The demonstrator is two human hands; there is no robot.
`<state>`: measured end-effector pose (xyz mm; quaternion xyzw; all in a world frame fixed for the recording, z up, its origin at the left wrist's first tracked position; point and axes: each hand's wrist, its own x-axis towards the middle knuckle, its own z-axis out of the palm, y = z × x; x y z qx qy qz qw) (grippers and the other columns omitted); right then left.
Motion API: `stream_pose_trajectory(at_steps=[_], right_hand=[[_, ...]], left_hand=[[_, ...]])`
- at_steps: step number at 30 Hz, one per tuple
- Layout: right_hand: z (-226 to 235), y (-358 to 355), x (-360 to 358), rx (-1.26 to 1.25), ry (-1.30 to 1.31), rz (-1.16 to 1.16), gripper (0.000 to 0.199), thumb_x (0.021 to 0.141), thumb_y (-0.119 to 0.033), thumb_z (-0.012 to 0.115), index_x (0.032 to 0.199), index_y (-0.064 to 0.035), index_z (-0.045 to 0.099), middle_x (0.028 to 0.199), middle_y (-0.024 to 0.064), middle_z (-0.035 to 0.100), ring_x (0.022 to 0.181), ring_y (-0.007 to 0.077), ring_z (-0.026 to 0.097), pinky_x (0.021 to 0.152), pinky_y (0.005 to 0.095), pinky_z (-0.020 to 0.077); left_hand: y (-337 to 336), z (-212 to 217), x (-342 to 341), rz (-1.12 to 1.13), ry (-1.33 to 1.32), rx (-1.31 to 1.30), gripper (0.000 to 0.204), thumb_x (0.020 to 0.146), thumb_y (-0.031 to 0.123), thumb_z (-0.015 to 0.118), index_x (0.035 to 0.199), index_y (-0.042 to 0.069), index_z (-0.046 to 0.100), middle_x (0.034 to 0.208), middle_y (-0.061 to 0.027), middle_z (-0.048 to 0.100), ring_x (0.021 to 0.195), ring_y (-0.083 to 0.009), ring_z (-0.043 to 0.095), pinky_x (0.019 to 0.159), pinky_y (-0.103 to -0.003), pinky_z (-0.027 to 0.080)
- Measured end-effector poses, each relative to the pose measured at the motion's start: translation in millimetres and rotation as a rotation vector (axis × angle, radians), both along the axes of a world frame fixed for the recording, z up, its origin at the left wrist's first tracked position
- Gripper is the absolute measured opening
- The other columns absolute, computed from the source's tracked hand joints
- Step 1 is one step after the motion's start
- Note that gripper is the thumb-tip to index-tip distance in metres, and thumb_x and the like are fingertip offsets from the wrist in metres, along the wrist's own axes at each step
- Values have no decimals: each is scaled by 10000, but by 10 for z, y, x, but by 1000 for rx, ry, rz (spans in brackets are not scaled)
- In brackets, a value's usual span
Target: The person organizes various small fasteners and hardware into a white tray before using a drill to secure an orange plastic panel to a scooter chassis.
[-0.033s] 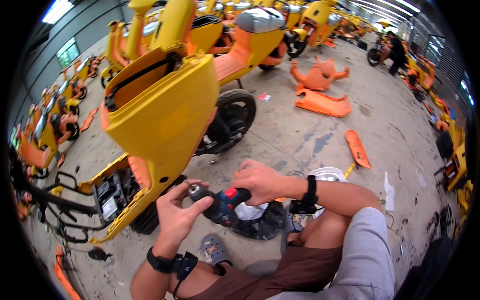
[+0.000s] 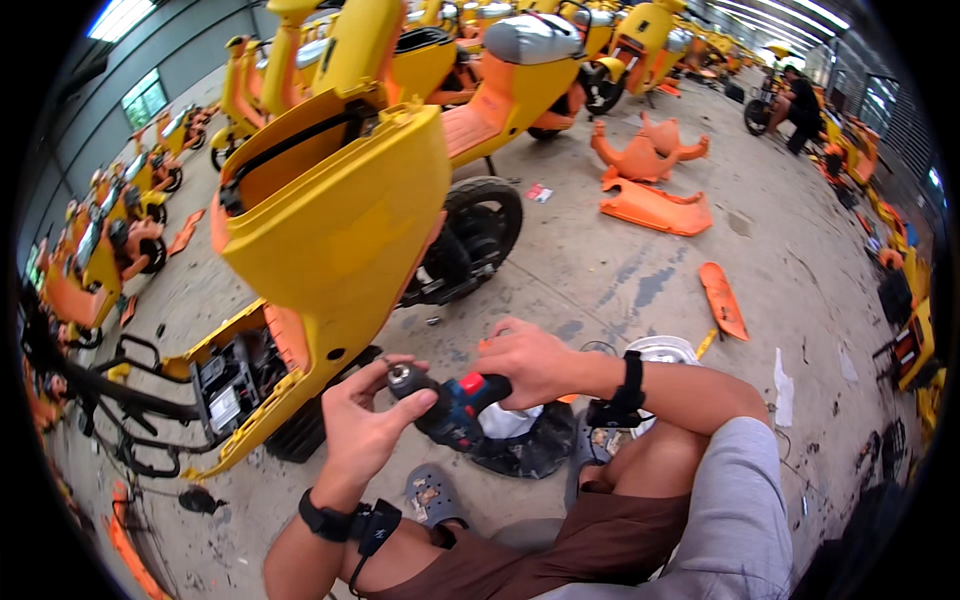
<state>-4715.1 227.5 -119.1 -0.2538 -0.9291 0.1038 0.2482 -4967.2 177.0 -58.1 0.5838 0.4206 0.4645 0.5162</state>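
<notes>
A dark blue and black cordless drill (image 2: 462, 412) with a red patch on top lies between my hands, its chuck end toward the left. My right hand (image 2: 535, 366) is wrapped round its handle. The fingers of my left hand (image 2: 366, 408) close about the chuck, thumb along its near side; whether a bit sits in the chuck is too small to tell. Just beyond my left hand stands a partly stripped scooter with a large yellow body shell (image 2: 330, 220) and an exposed black compartment (image 2: 228, 385).
A black bag or tub (image 2: 525, 458) with white inside lies below the drill, beside my feet; a white bucket (image 2: 662, 350) is near my right forearm. Orange panels (image 2: 655, 208) lie on the floor. Rows of yellow scooters (image 2: 525, 85) fill the back. Another person (image 2: 795, 105) crouches far right.
The whole scene sits slightly farther right in the view. My hands keep the same hold on the drill.
</notes>
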Motion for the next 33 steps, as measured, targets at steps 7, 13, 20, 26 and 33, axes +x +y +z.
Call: stream_pose_trajectory(at_steps=[7, 13, 20, 26, 33], right_hand=[[6, 15, -55, -43, -36, 9, 423, 582, -199, 734, 991, -111, 672, 825, 47, 661, 839, 257, 619, 887, 385, 425], [53, -35, -19, -94, -95, 14, 407, 574, -181, 718, 974, -121, 673, 819, 34, 659, 845, 257, 616, 869, 381, 428], [16, -63, -35, -157, -54, 5, 440, 568, -172, 706, 1003, -118, 665, 799, 63, 649, 754, 288, 614, 783, 381, 464], [100, -175, -79, -364, -30, 30, 691, 602, -188, 717, 1272, -135, 559, 805, 125, 651, 682, 339, 617, 616, 380, 492], [123, -214, -153, -359, -74, 6, 842, 621, -206, 733, 1412, -203, 444, 831, 136, 664, 658, 331, 627, 599, 380, 496]], left_hand=[[-28, -7, -68, -90, -13, 38, 394, 755, 99, 810, 1079, -54, 644, 1036, -97, 694, 975, -130, 621, 913, -282, 477], [-45, 6, -15, -180, -19, 49, 399, 755, 100, 814, 1089, -44, 650, 1064, -91, 689, 981, -125, 622, 929, -288, 468], [-55, -2, 96, -1, -211, 62, 304, 850, 60, 713, 1120, -56, 638, 1090, -124, 683, 978, -140, 632, 906, -295, 489], [76, -87, 30, 94, -195, 8, 203, 925, 82, 613, 1064, -58, 661, 1034, -127, 695, 926, -136, 639, 868, -280, 500], [113, -161, -25, 128, -232, 34, 256, 938, 132, 598, 1118, -48, 619, 1080, -143, 673, 977, -186, 631, 886, -311, 504]])
